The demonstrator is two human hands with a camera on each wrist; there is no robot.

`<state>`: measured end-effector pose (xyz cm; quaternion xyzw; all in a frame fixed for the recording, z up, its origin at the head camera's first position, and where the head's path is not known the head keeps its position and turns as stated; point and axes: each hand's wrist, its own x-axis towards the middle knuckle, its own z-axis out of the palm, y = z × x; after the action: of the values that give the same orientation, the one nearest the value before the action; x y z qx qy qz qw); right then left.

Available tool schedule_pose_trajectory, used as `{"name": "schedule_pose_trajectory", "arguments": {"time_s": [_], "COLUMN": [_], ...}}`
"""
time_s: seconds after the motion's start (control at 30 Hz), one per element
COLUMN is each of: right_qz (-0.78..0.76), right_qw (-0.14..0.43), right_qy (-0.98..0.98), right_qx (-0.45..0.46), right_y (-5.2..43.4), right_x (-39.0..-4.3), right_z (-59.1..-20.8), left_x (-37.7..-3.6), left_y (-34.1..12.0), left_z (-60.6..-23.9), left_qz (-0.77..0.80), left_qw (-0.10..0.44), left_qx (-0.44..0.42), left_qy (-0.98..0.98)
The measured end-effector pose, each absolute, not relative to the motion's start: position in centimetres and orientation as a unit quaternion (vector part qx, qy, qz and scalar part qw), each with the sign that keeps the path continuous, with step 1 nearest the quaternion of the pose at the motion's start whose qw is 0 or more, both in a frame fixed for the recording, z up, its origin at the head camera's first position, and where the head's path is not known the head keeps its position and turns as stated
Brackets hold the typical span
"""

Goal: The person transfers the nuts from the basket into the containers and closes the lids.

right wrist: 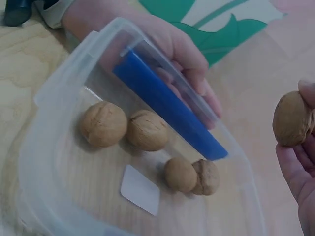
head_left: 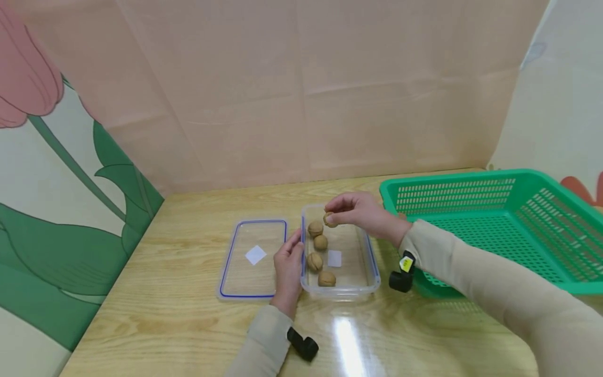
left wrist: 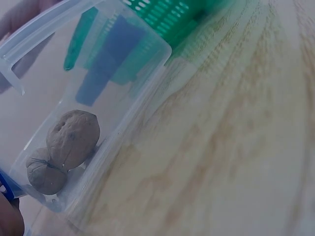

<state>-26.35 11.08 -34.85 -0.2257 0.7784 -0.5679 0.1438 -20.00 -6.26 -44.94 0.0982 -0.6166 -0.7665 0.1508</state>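
Right hand [head_left: 363, 212] grip: pinching walnut [head_left: 330, 220] above clear container [head_left: 372, 262], at its 12 o'clock end. Left hand [head_left: 288, 267] grip: fingers straight, pressed flat on container wall at 9 o'clock. Four walnuts [head_left: 319, 254] inside. Lid [head_left: 254, 259] on table [head_left: 188, 314] at 9 o'clock; green basket [head_left: 494, 220] at 3 o'clock.

head view high over table, wrist views close, sharing the clear container [head_left: 339, 285]

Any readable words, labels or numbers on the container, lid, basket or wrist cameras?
No readable text anywhere.
White sticker in the container: blank.
White sticker on the lid: blank.
Yellow tag on the right wrist camera: too small to read.
Green basket: no markings.
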Motion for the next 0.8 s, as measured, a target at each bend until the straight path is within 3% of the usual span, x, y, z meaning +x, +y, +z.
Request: {"name": "schedule_pose_trajectory", "arguments": {"time_s": [0.5, 0.8], "right_qz": [-0.531, -0.496], "right_qw": [0.132, 0.121], "right_qy": [0.818, 0.835], "right_qx": [-0.176, -0.205], "right_y": [7.2, 6.4], "right_x": [-26.3, -26.8], "right_z": [-36.0, -37.4], "left_x": [-19.8, -19.9], "left_y": [-6.4, -6.5], "left_z": [-45.1, -44.8], "left_qz": [-0.767, -0.767], "left_qw": [0.150, 0.153], "left_qx": [0.084, 0.081], "left_qy": [-0.619, -0.618]}}
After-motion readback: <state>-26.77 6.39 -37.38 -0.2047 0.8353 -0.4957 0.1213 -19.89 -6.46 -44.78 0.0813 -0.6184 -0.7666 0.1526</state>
